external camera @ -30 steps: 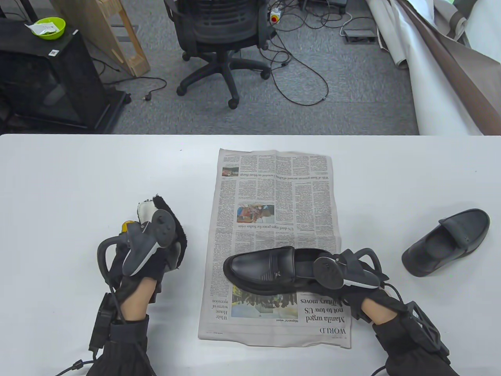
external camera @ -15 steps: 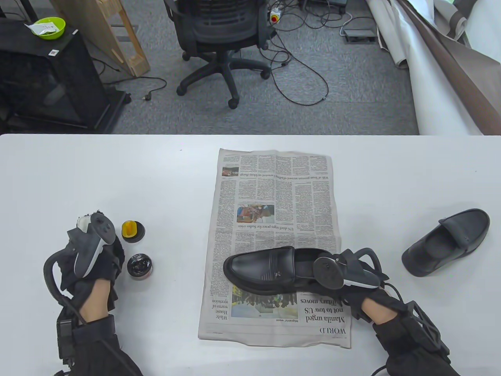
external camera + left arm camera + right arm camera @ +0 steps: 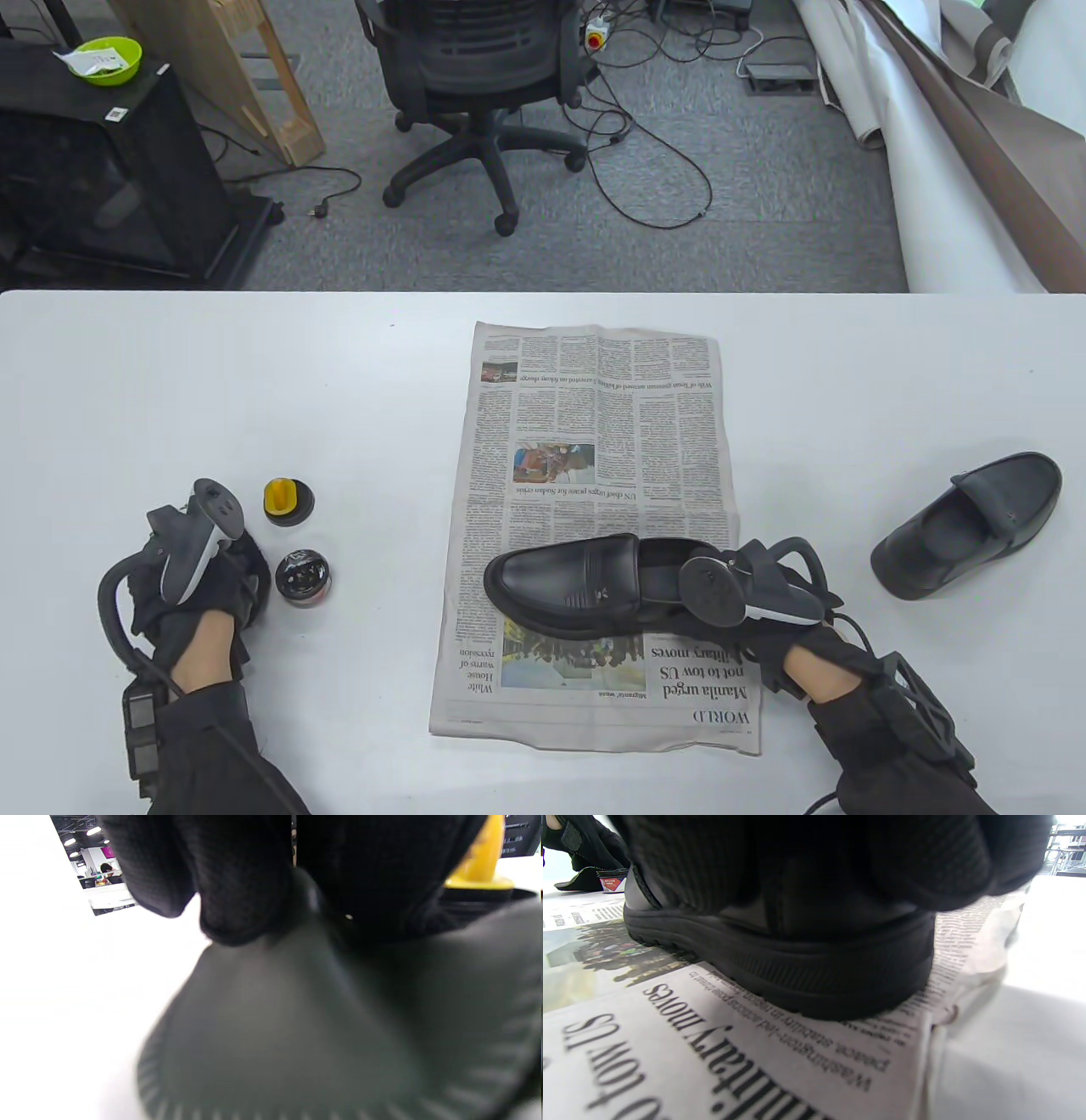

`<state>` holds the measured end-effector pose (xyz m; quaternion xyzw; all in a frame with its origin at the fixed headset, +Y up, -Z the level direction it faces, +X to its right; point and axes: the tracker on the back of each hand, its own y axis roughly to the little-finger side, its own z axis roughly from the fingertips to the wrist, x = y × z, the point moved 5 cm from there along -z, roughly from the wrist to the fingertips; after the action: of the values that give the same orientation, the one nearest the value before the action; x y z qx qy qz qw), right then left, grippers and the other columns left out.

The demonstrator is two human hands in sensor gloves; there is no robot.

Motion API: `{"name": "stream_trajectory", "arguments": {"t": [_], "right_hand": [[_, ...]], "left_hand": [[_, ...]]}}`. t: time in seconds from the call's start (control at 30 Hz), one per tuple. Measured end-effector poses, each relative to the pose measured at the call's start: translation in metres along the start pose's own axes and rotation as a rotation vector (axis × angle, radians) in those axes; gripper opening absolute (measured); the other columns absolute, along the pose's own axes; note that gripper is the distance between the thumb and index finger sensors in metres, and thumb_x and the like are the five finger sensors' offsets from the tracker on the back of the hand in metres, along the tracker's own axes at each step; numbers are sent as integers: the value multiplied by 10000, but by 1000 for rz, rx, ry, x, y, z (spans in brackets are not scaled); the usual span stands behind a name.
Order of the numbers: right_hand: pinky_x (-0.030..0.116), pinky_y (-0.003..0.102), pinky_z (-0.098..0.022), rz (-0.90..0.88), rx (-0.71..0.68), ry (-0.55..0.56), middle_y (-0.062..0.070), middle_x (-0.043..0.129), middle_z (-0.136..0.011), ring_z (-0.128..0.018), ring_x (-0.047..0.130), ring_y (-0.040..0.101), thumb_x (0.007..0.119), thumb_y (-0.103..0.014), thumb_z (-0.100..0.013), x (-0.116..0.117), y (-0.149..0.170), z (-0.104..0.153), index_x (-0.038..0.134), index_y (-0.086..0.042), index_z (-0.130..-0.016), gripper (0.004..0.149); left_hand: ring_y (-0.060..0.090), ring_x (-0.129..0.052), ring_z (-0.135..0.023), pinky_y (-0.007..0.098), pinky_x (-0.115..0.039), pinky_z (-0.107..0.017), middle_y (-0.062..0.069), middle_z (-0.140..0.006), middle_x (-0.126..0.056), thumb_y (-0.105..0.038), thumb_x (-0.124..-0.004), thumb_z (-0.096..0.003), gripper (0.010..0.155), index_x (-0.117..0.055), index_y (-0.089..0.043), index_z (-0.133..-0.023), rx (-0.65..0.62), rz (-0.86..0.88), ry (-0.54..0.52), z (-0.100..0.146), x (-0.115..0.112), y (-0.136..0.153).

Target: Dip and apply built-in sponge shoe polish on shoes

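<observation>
White worktop fills the near half of the room, with grey carpet, an office chair (image 3: 484,93) and loose cables beyond it. Nearest me, the right hand (image 3: 768,615) holds the heel end of a black loafer (image 3: 568,586); the right wrist view shows gloved fingers (image 3: 806,861) wrapped over the back of the shoe (image 3: 797,971), so that grip is closed on it. The loafer sits sole-down on the near part of a newspaper (image 3: 594,407), its long axis running left to right, toe pointing left. The newspaper's long side runs near to far.

Over on the left, the left hand (image 3: 199,586) rests low on the worktop. In the left wrist view its fingers (image 3: 237,878) pinch a dark, ribbed-edged, cloth-like piece (image 3: 339,1035), blurred enough that I cannot tell what it is. Just right of that hand stands an open tin of black polish (image 3: 302,577). A little farther off is the yellow-handled sponge applicator (image 3: 287,501), upright on its dark base and apart from the tin.

Well to the right, off the paper, the second loafer (image 3: 971,522) lies at a slant, toe pointing far-right.
</observation>
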<state>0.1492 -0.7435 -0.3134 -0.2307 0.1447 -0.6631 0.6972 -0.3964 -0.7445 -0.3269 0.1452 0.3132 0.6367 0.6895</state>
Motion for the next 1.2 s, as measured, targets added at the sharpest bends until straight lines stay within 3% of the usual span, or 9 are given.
{"name": "stream_trajectory", "arguments": {"t": [0.2, 0.37, 0.7, 0.97, 1.2], "right_hand": [[814, 460, -494, 0, 0, 0, 8, 828, -704, -331, 932, 192, 808, -584, -320, 0, 0, 0, 876, -256, -566, 415], [815, 460, -493, 0, 3, 1, 8, 828, -704, -331, 932, 194, 808, -583, -320, 0, 0, 0, 876, -256, -565, 414], [813, 460, -494, -8, -6, 1, 10, 827, -703, -329, 930, 194, 809, -583, -320, 0, 0, 0, 876, -255, -566, 415], [815, 460, -492, -10, -9, 1, 9, 828, -701, -328, 930, 193, 809, -583, -319, 0, 0, 0, 877, -255, -565, 416], [814, 461, -494, -9, -7, 1, 9, 828, -702, -330, 930, 194, 809, -582, -320, 0, 0, 0, 877, -255, -565, 415]], "left_hand": [[81, -999, -397, 431, -823, -618, 59, -1007, -798, -467, -944, -406, 547, -802, -308, -910, -4, 40, -109, 15, 32, 0], [81, -1028, -361, 423, -849, -603, 8, -839, -958, -518, -900, -410, 506, -847, -315, -871, -94, 41, -157, 20, 50, -32], [78, -1022, -381, 428, -834, -628, 3, -786, -974, -601, -872, -374, 615, -826, -284, -899, -42, -89, -79, -10, 46, -71], [65, -1031, -332, 427, -837, -629, -8, -705, -1018, -570, -891, -391, 532, -885, -283, -839, -36, -190, -41, -22, 39, -94], [55, -1034, -308, 419, -851, -611, -1, -678, -1031, -520, -905, -424, 475, -904, -264, -824, -38, -185, -100, -20, 38, -93]]}}
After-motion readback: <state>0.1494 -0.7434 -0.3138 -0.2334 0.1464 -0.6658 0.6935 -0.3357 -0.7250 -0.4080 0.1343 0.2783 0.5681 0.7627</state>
